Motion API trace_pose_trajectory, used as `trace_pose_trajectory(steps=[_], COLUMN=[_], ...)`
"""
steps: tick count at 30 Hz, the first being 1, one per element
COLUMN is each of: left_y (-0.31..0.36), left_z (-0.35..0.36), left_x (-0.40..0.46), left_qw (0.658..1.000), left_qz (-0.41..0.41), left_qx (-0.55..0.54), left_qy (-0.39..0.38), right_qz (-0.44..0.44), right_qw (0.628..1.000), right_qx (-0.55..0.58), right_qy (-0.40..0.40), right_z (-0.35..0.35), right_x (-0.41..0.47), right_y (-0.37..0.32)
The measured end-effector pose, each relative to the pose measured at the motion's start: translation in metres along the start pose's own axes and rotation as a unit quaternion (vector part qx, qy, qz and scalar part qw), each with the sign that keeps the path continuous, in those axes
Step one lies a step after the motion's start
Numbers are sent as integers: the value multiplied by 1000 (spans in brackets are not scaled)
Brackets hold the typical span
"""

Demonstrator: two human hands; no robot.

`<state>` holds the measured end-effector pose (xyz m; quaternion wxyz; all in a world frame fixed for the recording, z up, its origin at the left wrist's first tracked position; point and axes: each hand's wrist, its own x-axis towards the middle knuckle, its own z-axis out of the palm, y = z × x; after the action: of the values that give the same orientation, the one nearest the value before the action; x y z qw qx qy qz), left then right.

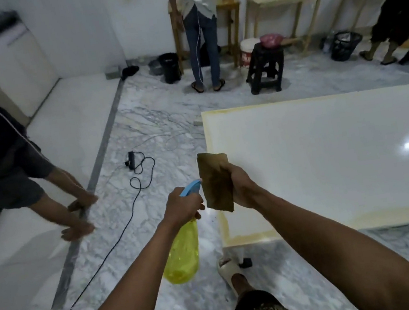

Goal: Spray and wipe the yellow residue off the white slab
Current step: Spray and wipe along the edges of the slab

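1. Yellow residue [227,228] runs as a band along the left, near and far edges of the large glossy white slab [334,160], which lies flat and raised off the marble floor [153,114] on the right of the view.
2. The left hand [181,207] is curled round the neck of a translucent yellow plastic spray bottle with a light blue trigger head [182,253]; the bottle hangs tilted over the floor, just left of the slab's near-left corner, nozzle pointing toward the slab.
3. The right hand [241,189] pinches a folded, brown-stained cloth [215,180], held upright in the air above the slab's left edge; whether it touches the surface cannot be told.
4. A black power cable [119,236] trails across the floor to the left.
5. At far left, a bent-over person presses both hands on another white slab [6,269].
6. Further back stand a black plastic stool [266,68], wooden side tables [283,1], and two more people.
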<state>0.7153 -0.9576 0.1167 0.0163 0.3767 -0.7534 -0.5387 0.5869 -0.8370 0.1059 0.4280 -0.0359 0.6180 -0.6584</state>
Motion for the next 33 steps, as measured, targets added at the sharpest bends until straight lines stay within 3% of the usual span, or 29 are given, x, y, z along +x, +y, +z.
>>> trace_pose_trajectory(steps=[5, 12, 18, 22, 28, 33], left_y=[12, 29, 37, 43, 62, 55], left_z=[-17, -43, -54, -58, -58, -34], left_x=[-14, -18, -5, 7, 60, 122], left_qw=[999, 995, 997, 996, 996, 997], left_qz=[19, -13, -5, 10, 2, -34], left_qx=[-18, -43, -22, -21, -70, -67], left_qy=[23, 94, 77, 83, 58, 36], right_qz=[-29, 9, 29, 9, 18, 85], right_qw=[998, 993, 992, 997, 993, 993], right_qx=[29, 67, 80, 56, 113, -23], right_qy=[-55, -92, -92, -51, 41, 77], right_z=[26, 50, 56, 51, 29, -16], right_x=[2, 8, 25, 44, 108, 181], right_y=[-20, -44, -48, -46, -47, -35])
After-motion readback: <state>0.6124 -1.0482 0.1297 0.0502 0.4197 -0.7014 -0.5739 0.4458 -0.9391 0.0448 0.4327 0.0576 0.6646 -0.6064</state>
